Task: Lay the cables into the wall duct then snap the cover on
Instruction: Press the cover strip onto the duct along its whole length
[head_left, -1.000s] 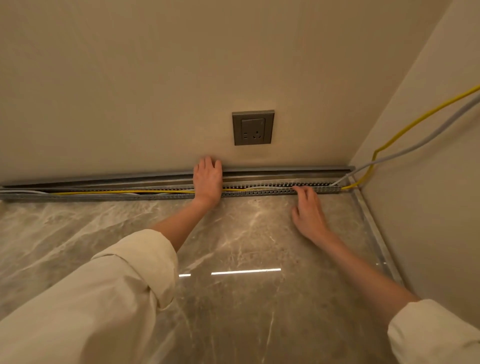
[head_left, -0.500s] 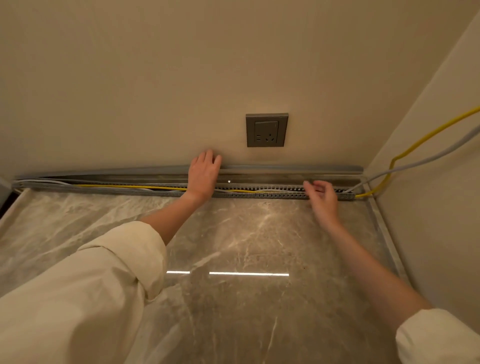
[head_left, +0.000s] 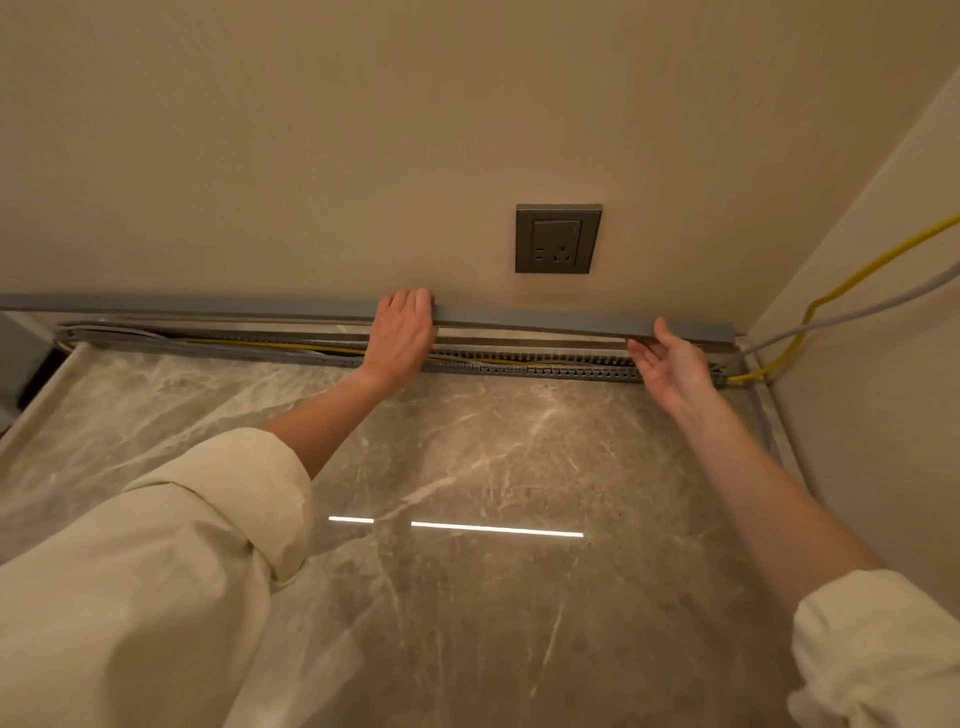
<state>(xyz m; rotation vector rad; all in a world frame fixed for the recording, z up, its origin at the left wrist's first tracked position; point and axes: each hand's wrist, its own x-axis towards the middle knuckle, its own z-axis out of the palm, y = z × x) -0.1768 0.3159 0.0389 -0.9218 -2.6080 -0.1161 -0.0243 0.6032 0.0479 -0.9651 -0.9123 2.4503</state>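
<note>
Lying along the foot of the wall, at the back of the marble floor: the open duct, with a yellow cable and a grey cable already resting inside it. Leaning just behind the duct, against the wall: the long grey cover, not yet snapped on. Reaching over the duct near the middle: the left hand, with fingers close together and curling over the top edge of the cover. Sitting above on the wall: a grey socket. Touching the cover from below, near its right end: the right hand, palm up, fingers spread. Running up the side wall at the far right: both cables.
</note>
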